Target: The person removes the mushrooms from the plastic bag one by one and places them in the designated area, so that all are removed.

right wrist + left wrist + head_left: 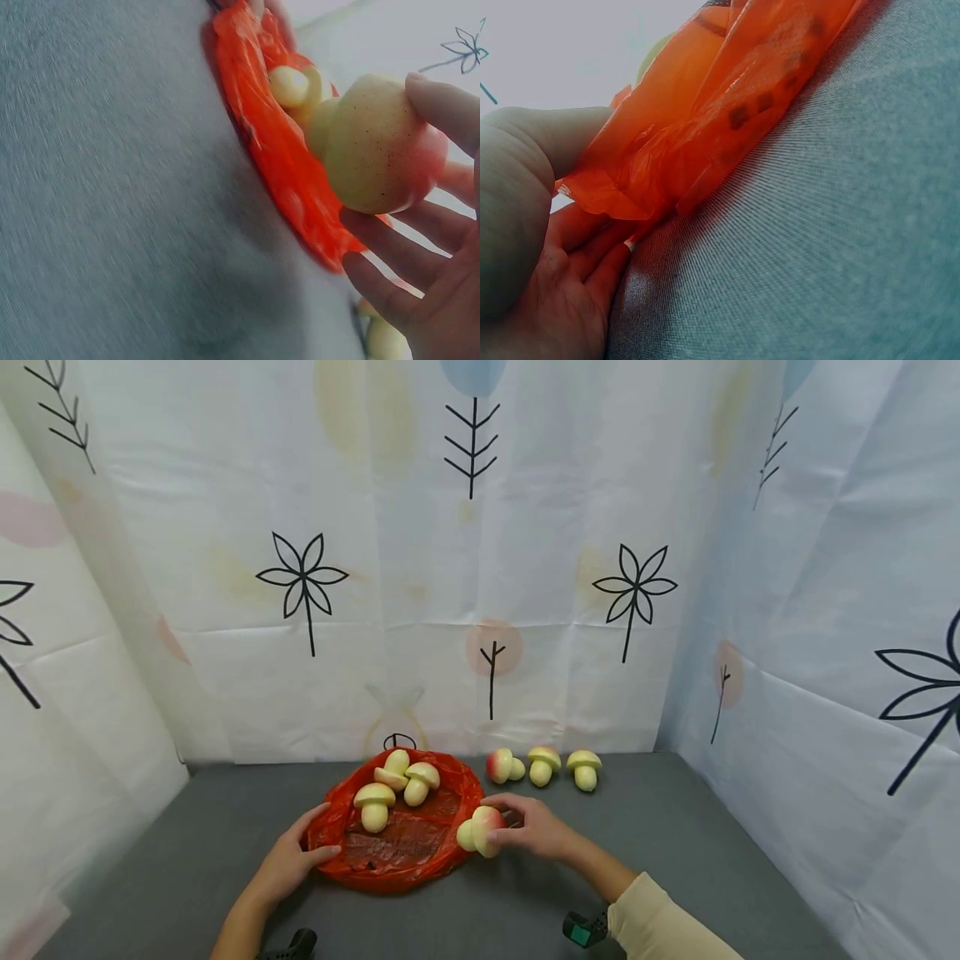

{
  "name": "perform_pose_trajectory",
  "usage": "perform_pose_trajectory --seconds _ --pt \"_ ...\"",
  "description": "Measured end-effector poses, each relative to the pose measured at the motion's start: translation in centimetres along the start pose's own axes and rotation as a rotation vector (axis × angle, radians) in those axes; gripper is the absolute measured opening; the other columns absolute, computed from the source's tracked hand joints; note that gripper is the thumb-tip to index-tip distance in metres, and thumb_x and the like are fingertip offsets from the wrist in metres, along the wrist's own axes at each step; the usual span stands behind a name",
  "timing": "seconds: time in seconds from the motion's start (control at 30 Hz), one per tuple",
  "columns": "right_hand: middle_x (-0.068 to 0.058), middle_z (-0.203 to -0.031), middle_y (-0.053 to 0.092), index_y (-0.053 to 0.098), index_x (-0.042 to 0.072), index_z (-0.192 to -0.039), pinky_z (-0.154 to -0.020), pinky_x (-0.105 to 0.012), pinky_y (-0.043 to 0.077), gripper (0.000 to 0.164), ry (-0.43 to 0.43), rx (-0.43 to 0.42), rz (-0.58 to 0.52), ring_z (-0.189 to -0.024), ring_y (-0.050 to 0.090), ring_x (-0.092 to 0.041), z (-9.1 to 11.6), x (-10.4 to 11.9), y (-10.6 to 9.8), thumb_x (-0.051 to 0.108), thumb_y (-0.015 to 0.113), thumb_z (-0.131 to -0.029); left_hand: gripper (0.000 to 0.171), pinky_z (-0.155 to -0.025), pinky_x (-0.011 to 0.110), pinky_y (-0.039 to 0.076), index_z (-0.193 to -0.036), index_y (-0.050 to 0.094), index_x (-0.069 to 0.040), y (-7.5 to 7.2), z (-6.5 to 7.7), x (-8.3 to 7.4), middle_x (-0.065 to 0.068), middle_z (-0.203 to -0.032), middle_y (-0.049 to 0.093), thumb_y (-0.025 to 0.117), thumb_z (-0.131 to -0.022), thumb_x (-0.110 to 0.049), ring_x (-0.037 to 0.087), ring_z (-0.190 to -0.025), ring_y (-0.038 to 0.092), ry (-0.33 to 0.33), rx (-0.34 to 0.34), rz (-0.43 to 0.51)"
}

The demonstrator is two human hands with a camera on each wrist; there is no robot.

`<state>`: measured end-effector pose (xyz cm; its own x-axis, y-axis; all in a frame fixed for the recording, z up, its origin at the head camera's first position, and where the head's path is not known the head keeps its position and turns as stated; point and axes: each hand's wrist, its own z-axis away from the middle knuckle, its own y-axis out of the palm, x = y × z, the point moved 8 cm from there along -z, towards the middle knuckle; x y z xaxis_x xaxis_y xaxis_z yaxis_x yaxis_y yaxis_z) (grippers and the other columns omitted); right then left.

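Observation:
A red plastic bag lies on the table with its mouth spread wide. Several toy mushrooms rest inside it, one of them a pale yellow mushroom. My left hand holds the bag's left rim; in the left wrist view its thumb goes behind the red film while the fingers stay outside, low at the table. At the bag's right edge, my right hand grips a toy mushroom by its pink-tinged cap, stem pointing left. The right wrist view shows this held mushroom near the bag's rim.
Behind the right hand stand three more toy mushrooms in a row: a pink-capped one, a middle one and a yellow one. The grey table is bordered by patterned white cloth at the back and sides.

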<state>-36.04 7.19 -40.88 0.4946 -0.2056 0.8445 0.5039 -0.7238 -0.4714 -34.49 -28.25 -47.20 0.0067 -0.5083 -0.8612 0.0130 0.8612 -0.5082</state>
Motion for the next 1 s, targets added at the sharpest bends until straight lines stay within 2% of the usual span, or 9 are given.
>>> perform_pose_trajectory --seconds 0.3,0.53,0.73,1.0 --pt "-0.015 -0.116 0.063 0.057 -0.001 -0.130 -0.078 -0.031 0.053 0.043 0.012 -0.089 0.053 -0.096 0.063 -0.032 1.3 -1.0 -3.0 0.015 0.069 -0.091 0.083 -0.106 0.062 0.026 -0.152 0.027 -0.007 0.1 0.1 -0.1 0.030 -0.152 0.024 0.073 -0.087 -0.031 0.049 -0.136 0.025 0.018 -0.001 0.005" --pt "-0.018 -0.121 0.061 0.055 -0.004 -0.131 -0.078 -0.031 0.052 0.046 0.054 -0.144 0.083 -0.098 0.063 -0.031 3.0 -2.1 -4.5 0.016 0.068 -0.092 0.082 -0.106 0.062 0.026 -0.152 0.027 -0.008 0.0 0.1 0.1 0.029 -0.153 0.024 0.073 -0.087 -0.030 0.047 -0.137 0.025 0.035 0.002 0.022" --pt "-0.021 -0.122 0.060 0.053 -0.009 -0.130 -0.079 -0.031 0.050 0.047 0.061 -0.183 0.073 -0.098 0.061 -0.034 4.5 -3.3 -5.7 0.010 0.069 -0.090 0.082 -0.105 0.062 0.028 -0.152 0.027 -0.006 -0.1 0.1 -0.2 0.030 -0.152 0.025 0.073 -0.088 -0.029 0.048 -0.136 0.026 0.048 0.001 0.012" --pt "-0.031 -0.128 0.054 0.048 -0.013 -0.132 -0.083 -0.027 0.051 0.047 0.069 -0.235 0.022 -0.112 0.056 -0.045 6.8 -4.4 -7.7 0.008 0.063 -0.093 0.081 -0.106 0.061 0.026 -0.152 0.028 -0.007 0.0 0.1 -0.2 0.028 -0.153 0.024 0.073 -0.088 -0.029 0.047 -0.137 0.025 0.030 0.005 0.019"
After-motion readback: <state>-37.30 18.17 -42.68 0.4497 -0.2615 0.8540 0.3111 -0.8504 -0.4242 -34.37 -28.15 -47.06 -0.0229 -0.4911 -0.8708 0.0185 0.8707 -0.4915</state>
